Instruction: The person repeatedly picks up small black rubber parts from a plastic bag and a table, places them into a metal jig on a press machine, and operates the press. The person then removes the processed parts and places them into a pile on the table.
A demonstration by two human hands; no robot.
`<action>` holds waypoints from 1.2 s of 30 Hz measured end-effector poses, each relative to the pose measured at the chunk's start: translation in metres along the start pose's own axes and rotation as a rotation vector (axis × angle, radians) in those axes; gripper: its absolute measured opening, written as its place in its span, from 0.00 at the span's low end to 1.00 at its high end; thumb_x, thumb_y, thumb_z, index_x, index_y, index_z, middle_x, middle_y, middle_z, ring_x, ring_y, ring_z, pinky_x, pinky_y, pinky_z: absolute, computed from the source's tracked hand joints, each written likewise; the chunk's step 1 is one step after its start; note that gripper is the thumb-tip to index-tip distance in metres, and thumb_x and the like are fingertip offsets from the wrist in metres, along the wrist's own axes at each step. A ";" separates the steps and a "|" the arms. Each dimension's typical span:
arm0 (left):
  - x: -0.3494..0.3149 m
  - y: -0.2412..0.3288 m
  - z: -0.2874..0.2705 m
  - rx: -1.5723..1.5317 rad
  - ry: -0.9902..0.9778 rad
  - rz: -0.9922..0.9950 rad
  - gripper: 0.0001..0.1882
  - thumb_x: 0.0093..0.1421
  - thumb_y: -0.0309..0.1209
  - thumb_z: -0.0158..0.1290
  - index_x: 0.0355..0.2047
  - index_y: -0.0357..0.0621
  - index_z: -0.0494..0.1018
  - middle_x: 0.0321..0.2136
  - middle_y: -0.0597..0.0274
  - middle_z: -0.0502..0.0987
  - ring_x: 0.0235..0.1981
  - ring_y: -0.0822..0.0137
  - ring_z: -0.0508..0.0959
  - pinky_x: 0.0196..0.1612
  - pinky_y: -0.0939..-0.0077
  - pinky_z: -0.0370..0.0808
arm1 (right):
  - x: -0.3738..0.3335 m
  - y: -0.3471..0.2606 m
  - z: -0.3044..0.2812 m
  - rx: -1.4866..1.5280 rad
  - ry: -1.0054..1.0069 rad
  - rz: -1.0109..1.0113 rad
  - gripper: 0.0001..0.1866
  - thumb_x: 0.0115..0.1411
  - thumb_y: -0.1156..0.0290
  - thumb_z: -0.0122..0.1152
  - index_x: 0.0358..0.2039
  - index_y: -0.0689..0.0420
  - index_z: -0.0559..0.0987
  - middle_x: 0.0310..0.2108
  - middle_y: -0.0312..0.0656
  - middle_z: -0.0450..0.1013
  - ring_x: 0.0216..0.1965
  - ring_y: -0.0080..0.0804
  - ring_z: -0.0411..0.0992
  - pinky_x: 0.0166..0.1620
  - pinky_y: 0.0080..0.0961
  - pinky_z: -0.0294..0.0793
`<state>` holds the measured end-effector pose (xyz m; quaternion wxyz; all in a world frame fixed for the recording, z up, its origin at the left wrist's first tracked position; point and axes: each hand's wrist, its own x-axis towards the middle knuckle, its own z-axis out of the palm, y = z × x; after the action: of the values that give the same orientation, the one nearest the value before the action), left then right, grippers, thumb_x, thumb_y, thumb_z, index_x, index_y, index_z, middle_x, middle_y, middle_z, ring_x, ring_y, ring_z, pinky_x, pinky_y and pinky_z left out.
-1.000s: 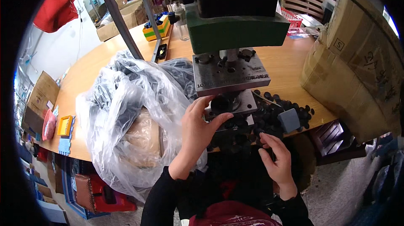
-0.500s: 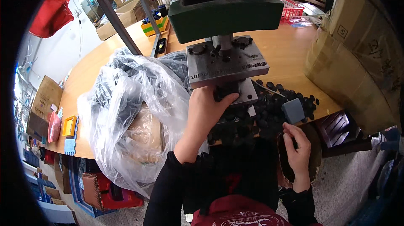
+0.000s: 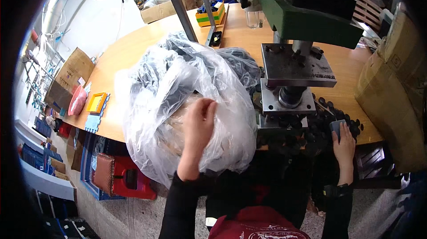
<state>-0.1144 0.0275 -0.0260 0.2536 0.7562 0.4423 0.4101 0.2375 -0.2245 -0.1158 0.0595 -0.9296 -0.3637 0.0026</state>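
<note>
My left hand (image 3: 198, 125) is over the clear plastic bag (image 3: 147, 136), its fingers curled inward; whatever they hold is hidden. Dark material shows through the bag, and brownish material at its opening. My right hand (image 3: 344, 149) lies with stretched fingers on a small grey-blue box (image 3: 336, 126) at the table's right front. Between the hands stands a green press (image 3: 307, 19). Its steel upper plate (image 3: 296, 68) sits above a dark round die (image 3: 290, 96) on a steel lower plate (image 3: 272, 102). Black round pieces (image 3: 291, 143) lie heaped around the press base.
A large cardboard box (image 3: 391, 92) stands on the right. Metal posts (image 3: 178, 5) rise behind the bag, near a yellow-green bin (image 3: 210, 15). Toward the table's left edge are an orange tray (image 3: 97, 103) and a pink basin (image 3: 78, 100). A red stool (image 3: 131, 176) is below.
My left hand has come out from under the press's upper plate and moved left over the bag. My right hand has reached forward onto the grey-blue box. The view has swung left.
</note>
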 end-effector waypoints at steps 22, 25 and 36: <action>0.083 -0.145 -0.009 0.359 -0.060 0.124 0.31 0.55 0.23 0.53 0.59 0.31 0.58 0.53 0.38 0.69 0.53 0.43 0.71 0.56 0.61 0.68 | -0.029 -0.130 -0.080 0.708 0.434 -0.527 0.25 0.59 0.62 0.62 0.54 0.60 0.72 0.52 0.50 0.70 0.54 0.47 0.68 0.55 0.41 0.67; 0.046 -0.109 -0.029 -0.179 -0.219 -0.284 0.27 0.59 0.23 0.54 0.58 0.34 0.59 0.45 0.50 0.73 0.40 0.59 0.78 0.43 0.71 0.76 | -0.008 -0.157 -0.083 0.671 0.506 -0.563 0.28 0.55 0.59 0.66 0.51 0.62 0.71 0.46 0.51 0.71 0.49 0.49 0.70 0.51 0.43 0.69; -0.042 -0.032 -0.084 -0.734 -0.394 -0.331 0.28 0.54 0.20 0.60 0.54 0.37 0.64 0.51 0.57 0.72 0.43 0.67 0.77 0.42 0.74 0.78 | 0.020 -0.203 -0.072 0.876 0.394 -0.465 0.29 0.46 0.61 0.72 0.45 0.59 0.69 0.39 0.50 0.70 0.43 0.53 0.71 0.44 0.45 0.70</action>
<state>-0.2117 0.0084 -0.0217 0.6469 0.5987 0.3257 0.3420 0.1190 -0.0709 -0.0204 0.5081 -0.6954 -0.5071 -0.0337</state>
